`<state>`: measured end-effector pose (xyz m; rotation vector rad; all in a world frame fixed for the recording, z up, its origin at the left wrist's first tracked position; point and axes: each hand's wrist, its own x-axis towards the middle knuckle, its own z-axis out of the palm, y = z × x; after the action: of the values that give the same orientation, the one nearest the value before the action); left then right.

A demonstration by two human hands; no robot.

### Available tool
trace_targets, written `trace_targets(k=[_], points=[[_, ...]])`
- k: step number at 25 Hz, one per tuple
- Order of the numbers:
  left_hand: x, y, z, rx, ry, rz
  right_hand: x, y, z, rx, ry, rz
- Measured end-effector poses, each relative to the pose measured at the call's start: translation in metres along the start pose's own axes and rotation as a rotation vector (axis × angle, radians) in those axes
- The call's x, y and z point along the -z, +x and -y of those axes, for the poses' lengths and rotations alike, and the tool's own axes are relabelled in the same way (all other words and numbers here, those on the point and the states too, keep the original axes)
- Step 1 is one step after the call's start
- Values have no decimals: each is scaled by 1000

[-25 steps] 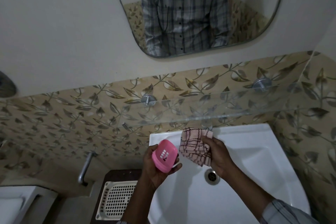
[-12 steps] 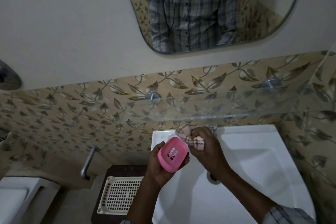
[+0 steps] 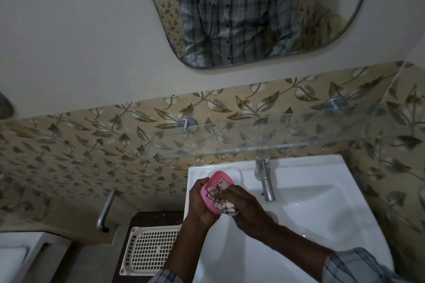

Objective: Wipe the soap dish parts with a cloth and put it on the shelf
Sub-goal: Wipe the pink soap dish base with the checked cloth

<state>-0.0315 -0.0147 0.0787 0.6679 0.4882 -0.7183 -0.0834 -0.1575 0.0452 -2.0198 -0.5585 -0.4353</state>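
No readable text, label, brand, number or sign on anything in view.

Dim, soft light; wide-angle bending at the edges, slight blur

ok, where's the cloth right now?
Head view, centre-bottom: the cloth is pressed into the pink soap dish by the right hand, over the sink's left edge.

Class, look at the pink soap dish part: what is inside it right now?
The checked cloth, pressed in by the right hand. The left hand cradles the pink soap dish part; its inner floor is covered.
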Motion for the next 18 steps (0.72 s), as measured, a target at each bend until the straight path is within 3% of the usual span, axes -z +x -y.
trace_targets(k=[2,5,6,9,11,13,16,18], points=[[3,3,-4,43,44,-42,-8,0,9,-99,141,19],[13,-5,-13,154,156,-26,27,9,-25,370,-224,214],[14,-5,-15,158,205,-27,40,12,-31,448,-312,242],[5,1,-10,92,159,-10,37,7,-30,373,-367,207],[-2,6,3,-36,192,-80,17,7,-5,43,-161,178],[1,10,13,-215,284,-148,9,20,18,-490,257,191],[10,11,22,-534,476,-97,13,54,17,-1087,895,-108],[13,11,31,-660,599,-28,20,75,17,-1254,1219,-318]])
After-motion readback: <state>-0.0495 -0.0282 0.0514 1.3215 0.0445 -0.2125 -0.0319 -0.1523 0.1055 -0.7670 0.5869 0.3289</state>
